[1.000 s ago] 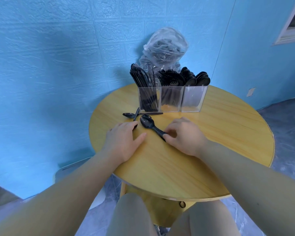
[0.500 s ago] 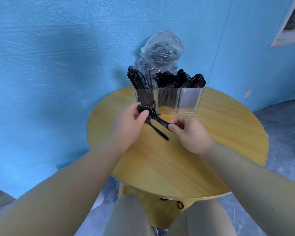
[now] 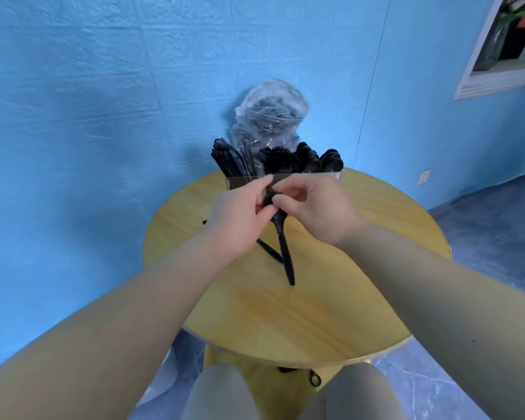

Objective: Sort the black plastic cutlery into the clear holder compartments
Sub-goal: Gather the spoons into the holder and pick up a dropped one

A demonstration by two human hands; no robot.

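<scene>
My left hand (image 3: pixel 240 216) grips the bowl ends of black plastic spoons (image 3: pixel 282 247) held above the round wooden table (image 3: pixel 285 313); two handles hang down and splay apart toward me. My right hand (image 3: pixel 312 207) pinches the same bowl ends from the right. Just behind both hands stands the clear holder (image 3: pixel 246 180), mostly hidden by them. Its compartments are full of black cutlery (image 3: pixel 279 160): knives at the left, forks in the middle, spoons at the right.
A clear plastic bag (image 3: pixel 270 116) with more dark cutlery leans on the blue wall behind the holder. A small black tip (image 3: pixel 204 222) shows on the table left of my left wrist. My knees are under the table's near edge.
Both hands picked the spoons off the table and lifted them in front of the holder. The handles swung from pointing right to hanging toward me. My right hand moved from the handle to the bowl ends.
</scene>
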